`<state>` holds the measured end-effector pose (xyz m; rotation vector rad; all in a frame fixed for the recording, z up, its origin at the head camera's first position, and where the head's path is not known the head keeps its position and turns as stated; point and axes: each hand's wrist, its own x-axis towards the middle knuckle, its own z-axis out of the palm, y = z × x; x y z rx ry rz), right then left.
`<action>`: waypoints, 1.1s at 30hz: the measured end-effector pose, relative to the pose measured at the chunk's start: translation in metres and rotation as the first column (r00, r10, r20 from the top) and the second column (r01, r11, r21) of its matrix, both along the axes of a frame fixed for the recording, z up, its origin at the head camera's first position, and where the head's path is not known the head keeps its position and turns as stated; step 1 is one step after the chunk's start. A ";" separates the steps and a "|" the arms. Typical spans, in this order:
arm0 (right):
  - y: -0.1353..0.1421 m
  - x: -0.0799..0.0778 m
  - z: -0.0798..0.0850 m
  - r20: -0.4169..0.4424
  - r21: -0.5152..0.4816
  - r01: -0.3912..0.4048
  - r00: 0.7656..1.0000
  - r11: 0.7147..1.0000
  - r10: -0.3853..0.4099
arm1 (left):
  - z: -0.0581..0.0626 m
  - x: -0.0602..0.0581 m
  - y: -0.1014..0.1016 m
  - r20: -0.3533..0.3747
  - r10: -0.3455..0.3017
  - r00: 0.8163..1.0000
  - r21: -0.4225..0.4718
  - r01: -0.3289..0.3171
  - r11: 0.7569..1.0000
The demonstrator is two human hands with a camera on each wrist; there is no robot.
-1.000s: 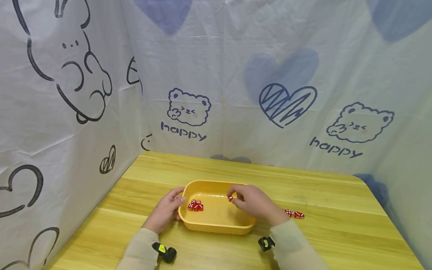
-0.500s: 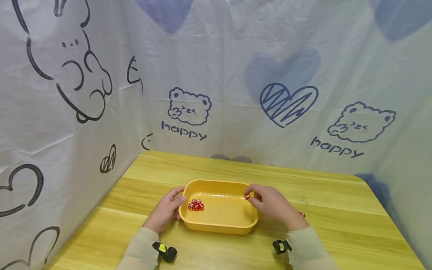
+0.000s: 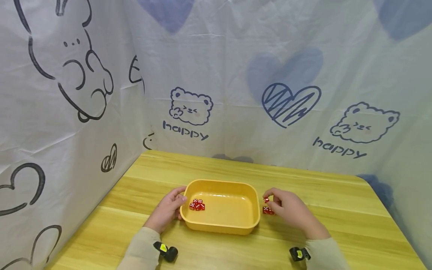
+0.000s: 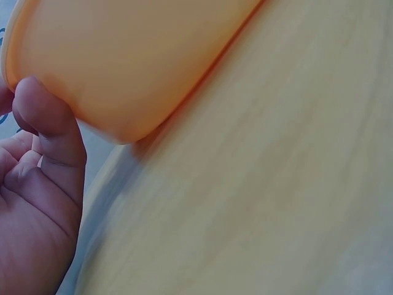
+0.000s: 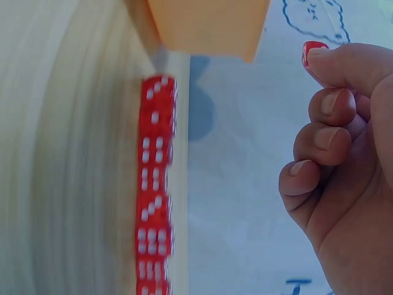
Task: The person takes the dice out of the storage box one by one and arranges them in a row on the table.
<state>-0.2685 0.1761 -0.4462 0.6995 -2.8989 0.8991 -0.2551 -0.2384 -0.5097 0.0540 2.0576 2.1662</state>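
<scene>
A yellow plastic tub (image 3: 222,227) stands on the table, and several red dice (image 3: 197,205) with white pips lie bunched at its left inside. My left hand (image 3: 166,210) holds the tub's left end, thumb over the rim; in the left wrist view the thumb (image 4: 52,117) presses against the tub wall (image 4: 141,55). Just right of the tub, my right hand (image 3: 291,210) pinches one red die (image 3: 266,200) between thumb and fingertips. Below that hand runs a straight row of red dice (image 5: 155,178), mostly hidden by the hand in the head view.
The wood-grain table (image 3: 324,195) reaches to a white curtain (image 3: 233,123) printed with hearts and bears, which also hangs at the left. A black wrist camera (image 3: 166,252) is strapped on the left sleeve, another black wrist camera (image 3: 299,254) on the right.
My right hand, pinching the die, has moved right from above the inside of the tub, past its right rim, to over the row of dice. The left hand and tub have stayed put.
</scene>
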 end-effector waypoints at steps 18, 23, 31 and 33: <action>0.081 0.013 -0.012 0.070 0.001 0.158 0.985 0.987 -0.158 | -0.001 -0.002 0.003 0.007 -0.017 1.000 0.004 0.017 1.000; 0.095 0.012 -0.018 0.116 0.010 0.191 0.975 0.982 -0.191 | -0.001 -0.001 0.002 0.016 -0.004 1.000 0.010 0.003 1.000; 0.117 0.009 -0.027 0.140 0.018 0.220 0.965 0.975 -0.220 | 0.000 0.001 0.001 0.017 0.007 1.000 0.005 -0.007 1.000; 0.121 0.008 -0.030 0.162 0.023 0.231 0.959 0.973 -0.232 | 0.000 0.001 0.001 0.015 0.006 1.000 0.006 -0.006 1.000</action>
